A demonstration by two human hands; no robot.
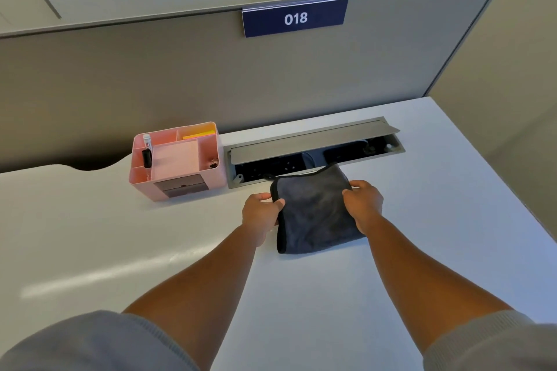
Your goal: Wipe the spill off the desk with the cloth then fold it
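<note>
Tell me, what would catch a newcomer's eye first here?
Probably the dark grey cloth in the middle of the white desk, gripped at its left edge by the left hand and at its right edge by the right hand. To its left stands a pink desk organizer, and above, on the grey partition, hangs a blue sign reading 018.

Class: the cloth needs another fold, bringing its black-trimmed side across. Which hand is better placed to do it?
Probably the left hand: it pinches the cloth at its black-trimmed edge, while the right hand rests on the opposite side.
</note>
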